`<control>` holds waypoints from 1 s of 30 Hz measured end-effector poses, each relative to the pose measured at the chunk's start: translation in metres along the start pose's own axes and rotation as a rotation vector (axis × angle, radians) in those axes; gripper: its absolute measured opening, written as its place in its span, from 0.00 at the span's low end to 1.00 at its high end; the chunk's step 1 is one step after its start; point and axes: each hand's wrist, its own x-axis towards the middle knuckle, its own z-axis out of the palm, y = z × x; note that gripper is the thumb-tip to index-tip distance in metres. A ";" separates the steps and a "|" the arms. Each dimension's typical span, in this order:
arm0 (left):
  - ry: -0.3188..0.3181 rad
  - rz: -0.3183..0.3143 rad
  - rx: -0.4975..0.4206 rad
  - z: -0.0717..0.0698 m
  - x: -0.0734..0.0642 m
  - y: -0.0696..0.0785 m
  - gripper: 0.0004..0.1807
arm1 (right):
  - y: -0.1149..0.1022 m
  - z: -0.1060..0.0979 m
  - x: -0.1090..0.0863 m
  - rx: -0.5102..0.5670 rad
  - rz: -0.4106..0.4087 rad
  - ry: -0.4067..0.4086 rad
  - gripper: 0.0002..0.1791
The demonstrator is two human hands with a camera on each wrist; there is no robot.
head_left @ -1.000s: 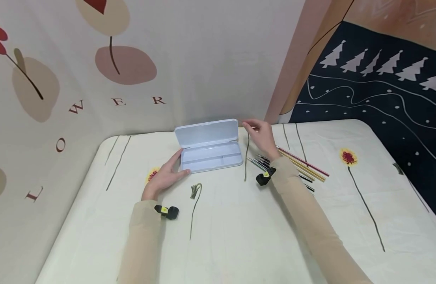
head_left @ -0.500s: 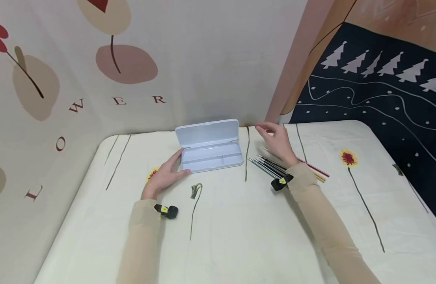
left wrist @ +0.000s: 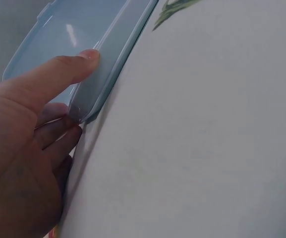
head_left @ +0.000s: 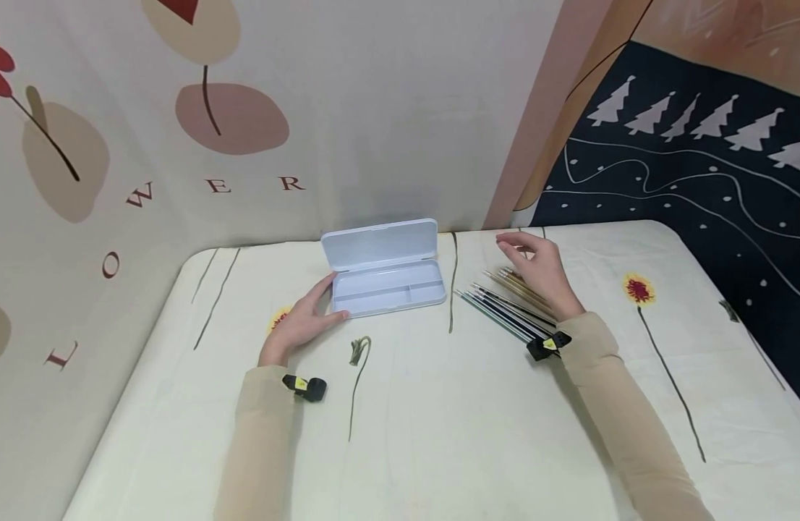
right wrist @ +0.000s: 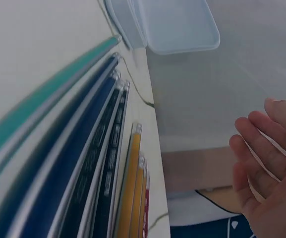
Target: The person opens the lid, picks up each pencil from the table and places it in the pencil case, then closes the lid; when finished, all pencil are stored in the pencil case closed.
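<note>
Left hand [head_left: 300, 318] steadies the open pale-blue pencil case [head_left: 385, 269], thumb on rim; right hand [head_left: 538, 271] relaxed, empty, above the pencils [head_left: 507, 307].

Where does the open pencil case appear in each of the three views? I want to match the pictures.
Head view: the open pencil case lies at the centre, lid raised toward the wall, the left hand at its left corner.
Left wrist view: top left, the thumb on its front wall.
Right wrist view: top centre, beyond the row of pencils.
Shared landmark: the cream tablecloth.
</note>
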 end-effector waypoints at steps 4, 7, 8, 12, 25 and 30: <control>-0.002 -0.002 -0.002 0.000 0.000 0.000 0.49 | 0.007 -0.010 -0.008 -0.027 0.036 -0.010 0.19; -0.001 -0.009 -0.002 0.000 0.001 -0.001 0.49 | 0.010 -0.017 -0.014 -0.042 0.071 -0.016 0.19; 0.002 -0.009 -0.002 0.000 0.001 -0.002 0.49 | 0.011 -0.019 -0.016 -0.044 0.084 -0.018 0.20; 0.011 -0.011 -0.003 0.000 0.001 -0.004 0.49 | 0.014 -0.028 -0.023 -0.056 0.101 -0.027 0.21; 0.018 -0.025 -0.013 0.001 0.003 -0.005 0.49 | 0.028 -0.054 -0.044 -0.155 0.095 -0.074 0.19; 0.021 -0.015 -0.021 0.002 0.003 -0.005 0.49 | 0.034 -0.063 -0.049 -0.188 0.094 -0.125 0.18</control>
